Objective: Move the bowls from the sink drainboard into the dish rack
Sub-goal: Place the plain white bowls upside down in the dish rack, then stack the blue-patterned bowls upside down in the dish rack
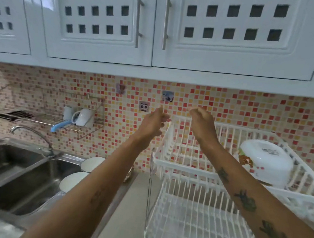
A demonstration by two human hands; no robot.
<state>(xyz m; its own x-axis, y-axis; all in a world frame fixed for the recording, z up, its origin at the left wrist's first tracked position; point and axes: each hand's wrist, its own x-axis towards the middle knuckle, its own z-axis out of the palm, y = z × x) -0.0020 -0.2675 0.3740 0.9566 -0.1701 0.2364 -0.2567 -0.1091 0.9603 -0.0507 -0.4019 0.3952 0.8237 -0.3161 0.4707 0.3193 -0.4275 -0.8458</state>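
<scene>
Two white bowls stand on the drainboard right of the sink, one [93, 164] behind the other [72, 181], both partly hidden by my left forearm. A white two-tier dish rack [196, 216] stands on the counter at the right. A white bowl [267, 162] lies upside down in its upper tier. My left hand [154, 123] and my right hand [201, 121] are raised in front of the tiled wall above the rack's left end, fingers curled closed, nothing in them.
A steel double sink [16, 177] with a tap [34, 135] fills the lower left. A wire wall shelf [55, 119] holds white mugs and a blue-handled tool. White cabinets [162, 26] hang overhead. Hooks [167, 96] stick to the mosaic tiles.
</scene>
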